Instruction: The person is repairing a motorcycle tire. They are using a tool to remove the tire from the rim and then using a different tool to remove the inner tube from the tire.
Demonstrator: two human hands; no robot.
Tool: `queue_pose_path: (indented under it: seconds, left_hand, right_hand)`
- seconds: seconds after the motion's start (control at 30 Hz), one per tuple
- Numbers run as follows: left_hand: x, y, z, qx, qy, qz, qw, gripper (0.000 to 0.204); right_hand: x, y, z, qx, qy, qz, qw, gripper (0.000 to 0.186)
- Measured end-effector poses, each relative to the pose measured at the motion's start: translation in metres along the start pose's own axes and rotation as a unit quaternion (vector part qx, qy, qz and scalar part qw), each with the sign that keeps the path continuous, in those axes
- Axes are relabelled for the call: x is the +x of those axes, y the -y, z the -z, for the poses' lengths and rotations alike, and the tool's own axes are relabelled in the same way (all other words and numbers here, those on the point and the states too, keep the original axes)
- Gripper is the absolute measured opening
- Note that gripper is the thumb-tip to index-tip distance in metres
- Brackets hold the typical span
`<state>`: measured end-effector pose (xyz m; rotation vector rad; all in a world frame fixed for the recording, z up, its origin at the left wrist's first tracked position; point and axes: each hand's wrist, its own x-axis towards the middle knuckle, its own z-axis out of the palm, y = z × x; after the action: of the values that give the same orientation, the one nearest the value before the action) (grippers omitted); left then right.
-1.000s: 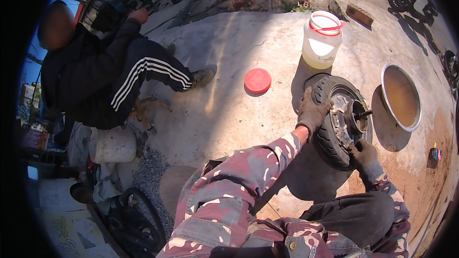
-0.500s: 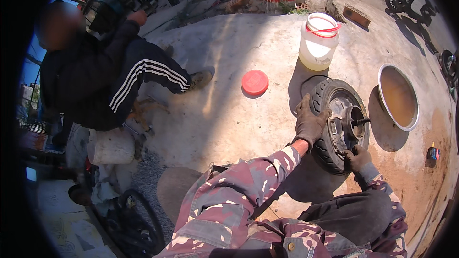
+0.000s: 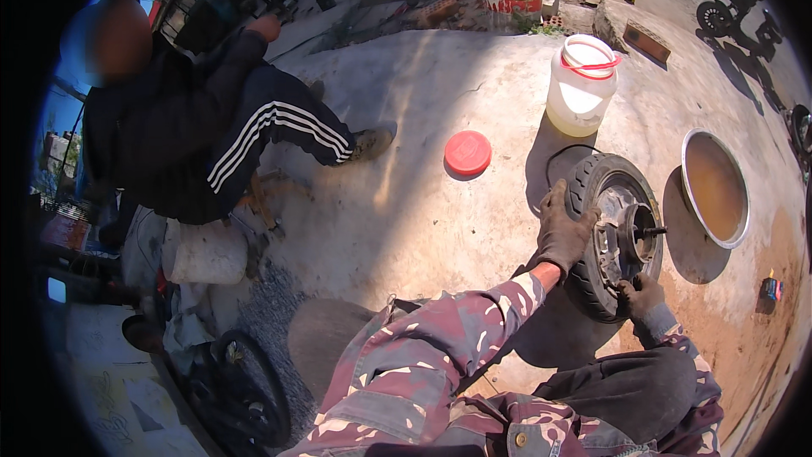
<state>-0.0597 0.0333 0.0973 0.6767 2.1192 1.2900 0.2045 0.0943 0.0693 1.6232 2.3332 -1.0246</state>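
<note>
A small scooter wheel (image 3: 605, 195) with a black treaded tyre stands tilted on the ground before me. It has a metal hub with an axle stub (image 3: 653, 231), and a black cable (image 3: 568, 149) loops from behind it. My left hand (image 3: 564, 233), in a dark work glove, grips the tyre's near left side, its thumb reaching over toward the rim. Lower down, my right hand (image 3: 641, 298), gloved too, is closed on the wheel's lower right edge; its fingertips are partly hidden. Both camouflage sleeves reach forward to the wheel.
Beyond the wheel stands a clear plastic jar (image 3: 584, 89) of liquid; its red lid (image 3: 468, 153) lies to the left. A metal basin (image 3: 715, 189) of brownish water is at right. A seated person (image 3: 194, 118) is at left, near a white bucket (image 3: 205, 252). A brick (image 3: 646, 41) lies farther off.
The whole view has shifted a little, so everything appears slightly farther right and mostly lower. Both hands keep their hold on the wheel.
</note>
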Motion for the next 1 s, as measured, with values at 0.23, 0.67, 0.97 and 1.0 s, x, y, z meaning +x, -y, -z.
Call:
queue_pose_path:
  seconds: [0.23,0.67,0.97,1.0]
  left_hand:
    - [-0.009,0.011,-0.005,-0.008,-0.019,-0.039,0.999,0.087]
    - [-0.003,0.005,0.002,0.016,-0.003,-0.006,1.000,0.093]
    - [0.001,0.006,0.003,0.025,0.001,-0.018,1.000,0.092]
    - [0.002,0.005,0.004,0.026,0.004,-0.016,1.000,0.092]
  right_hand:
    - [0.014,-0.031,-0.031,0.142,0.003,-0.038,0.989,0.044]
    - [-0.002,-0.008,-0.006,0.118,0.039,0.004,0.992,0.032]
    - [-0.011,0.010,0.000,0.075,-0.020,0.052,0.996,0.037]
    - [-0.012,0.012,0.001,0.062,-0.024,0.054,0.996,0.036]
